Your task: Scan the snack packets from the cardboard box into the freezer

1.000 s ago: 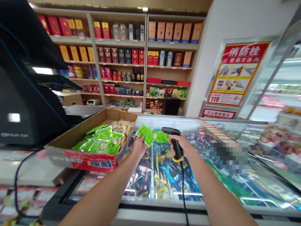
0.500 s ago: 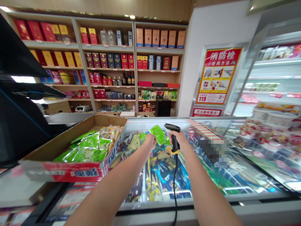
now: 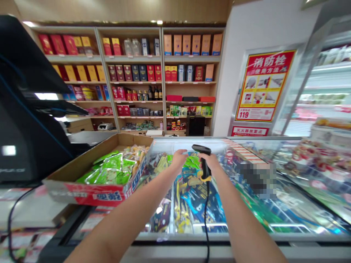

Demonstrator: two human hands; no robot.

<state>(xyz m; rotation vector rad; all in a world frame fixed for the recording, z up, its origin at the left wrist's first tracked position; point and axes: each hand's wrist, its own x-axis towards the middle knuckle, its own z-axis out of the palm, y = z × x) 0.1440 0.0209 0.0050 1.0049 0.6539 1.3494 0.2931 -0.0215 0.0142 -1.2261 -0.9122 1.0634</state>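
Note:
My left hand (image 3: 179, 159) hovers over the glass-topped freezer, fingers stretched to the right and no packet clearly visible in them. Just past its fingertips, bright green packets (image 3: 192, 162) lie low between my hands, partly hidden. My right hand (image 3: 208, 160) grips a black barcode scanner (image 3: 202, 149) by its handle, with its head upright and turned toward the left hand. The scanner's black cable (image 3: 206, 215) hangs down over the freezer's front edge. To the left, an open cardboard box (image 3: 90, 193) holds several more green packets (image 3: 111, 170) and some yellowish packs.
Colourful frozen goods (image 3: 204, 199) show through the freezer glass. A black screen or till (image 3: 27, 120) stands at far left. Behind the freezer are shelves (image 3: 189, 83) of boxed goods and a red fire-hydrant sign (image 3: 267, 86). A dark pixelated object (image 3: 253, 177) lies at right.
The green packet raised in my left hand is no longer held up; green now shows lower, between the hands. The right hand keeps the scanner. The view has shifted slightly left.

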